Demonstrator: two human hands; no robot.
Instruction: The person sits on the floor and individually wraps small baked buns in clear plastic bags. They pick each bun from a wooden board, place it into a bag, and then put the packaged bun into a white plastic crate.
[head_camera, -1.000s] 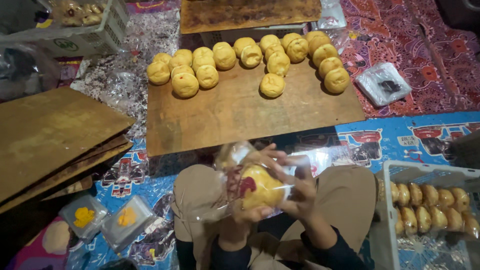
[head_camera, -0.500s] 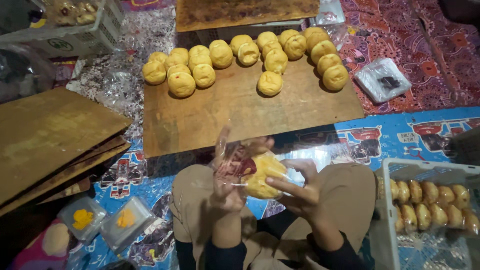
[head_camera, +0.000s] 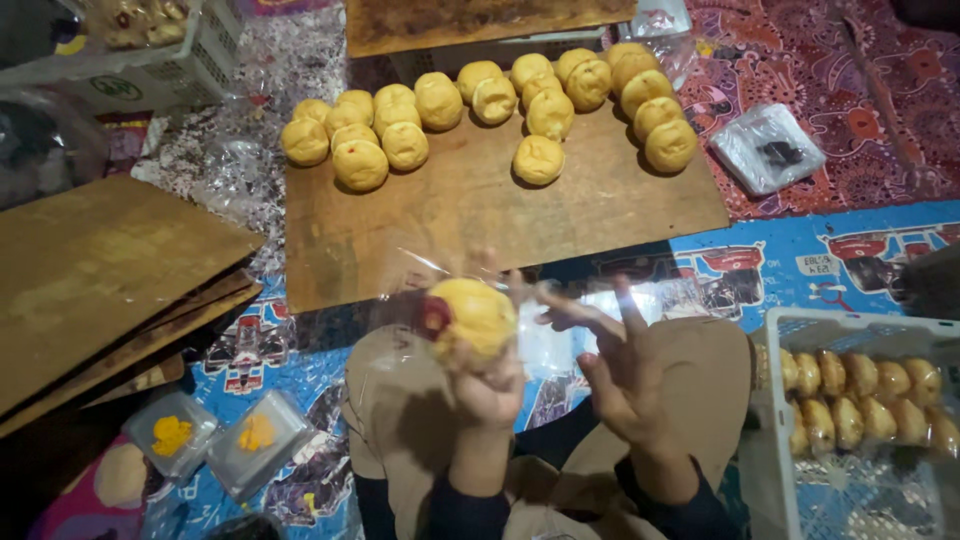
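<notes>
Sixteen round yellow buns (head_camera: 540, 160) lie on the wooden board (head_camera: 480, 225), spread in a loose arc along its far edge; one sits alone nearer the middle. A seventeenth bun (head_camera: 472, 318) is up in the left hand (head_camera: 488, 385), close to the camera and above the person's lap. The grip there is closed: the fingers curl round the bun's lower half, and a dark red mark shows on its left side. A clear plastic wrapper (head_camera: 545, 300), blurred, spreads around and beside this bun; whether the bun is fully inside it cannot be told.

The right hand (head_camera: 625, 385) is just beside the bun, to its right, with an open grip, fingers spread and pointing up. Its fingertips are near the wrapper's edge, but contact cannot be made out.

At the right edge stands a white plastic crate (head_camera: 770, 420) holding two rows of wrapped buns (head_camera: 860, 400), about eleven in view; the rest is cut off. At lower left two small clear bags (head_camera: 215, 445) lie on the patterned mat (head_camera: 760, 270), each with a yellow-orange lump inside. A third flat bag (head_camera: 768, 148), with something dark in it, lies on the red cloth right of the board. Another white crate (head_camera: 150, 50) at top left holds brownish pieces, too dim to count. A stack of flat wooden boards (head_camera: 100, 280) lies on the left.
</notes>
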